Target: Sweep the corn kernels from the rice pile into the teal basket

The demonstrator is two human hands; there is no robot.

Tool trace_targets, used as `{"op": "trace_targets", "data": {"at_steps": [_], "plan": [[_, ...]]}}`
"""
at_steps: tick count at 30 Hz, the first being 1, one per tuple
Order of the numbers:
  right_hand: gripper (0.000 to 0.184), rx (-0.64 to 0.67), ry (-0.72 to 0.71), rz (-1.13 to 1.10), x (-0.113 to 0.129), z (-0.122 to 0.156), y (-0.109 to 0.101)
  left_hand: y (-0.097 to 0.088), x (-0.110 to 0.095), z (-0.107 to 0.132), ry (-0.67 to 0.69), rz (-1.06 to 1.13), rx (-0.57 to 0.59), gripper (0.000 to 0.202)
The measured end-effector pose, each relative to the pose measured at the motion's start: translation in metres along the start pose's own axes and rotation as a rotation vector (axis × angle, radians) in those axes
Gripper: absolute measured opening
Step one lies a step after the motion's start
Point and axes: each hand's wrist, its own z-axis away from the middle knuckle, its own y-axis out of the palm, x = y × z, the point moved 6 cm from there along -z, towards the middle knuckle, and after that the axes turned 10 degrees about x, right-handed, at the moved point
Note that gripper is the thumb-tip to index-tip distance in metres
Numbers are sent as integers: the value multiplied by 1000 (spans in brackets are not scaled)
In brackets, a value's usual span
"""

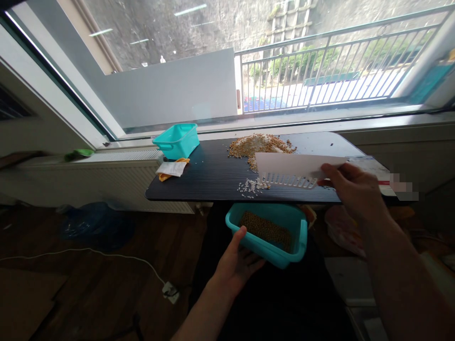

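My left hand (236, 263) grips the near left corner of a teal plastic bin (295, 237) held below the front edge of the dark table (209, 177); brown beans (266, 229) lie inside the bin. My right hand (350, 187) pinches a white comb-toothed scraper (287, 168) that stands on the table with its teeth down. A small scatter of white grains (250, 186) lies by the scraper's left end at the table edge. Behind it sits a mixed pile of yellow beans and white grains (258, 144).
A second teal bin (177, 139) stands at the table's back left, next to a white packet on an orange cloth (172, 168). A white radiator (106, 177) runs under the window. A white cable and plug (169, 291) lie on the wooden floor.
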Motion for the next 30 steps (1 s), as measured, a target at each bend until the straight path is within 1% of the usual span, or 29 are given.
{"op": "trace_targets", "data": {"at_steps": [3, 6, 11, 13, 17, 22, 26, 30], "plan": [[7, -17, 15, -5, -1, -1, -2, 0, 0, 0, -1, -3, 5, 51], [6, -4, 22, 23, -2, -3, 0, 0, 0, 2, -5, -2, 3, 50], [13, 29, -3, 22, -5, -2, 3, 1, 0, 2, -1, 4, 0, 50], [14, 16, -7, 11, -3, 1, 2, 1, 0, 1, -1, 0, -1, 49], [9, -10, 12, 35, 2, 4, 0, 0, 0, 0, 2, -2, -7, 51], [12, 27, 19, 61, -1, 4, 2, 0, 0, 1, 7, 7, -10, 52], [15, 31, 19, 37, -5, 7, -3, 0, 1, 0, 4, 5, -1, 49], [15, -7, 47, 36, -2, 14, -10, 0, 2, 1, 4, -10, -9, 45]]}}
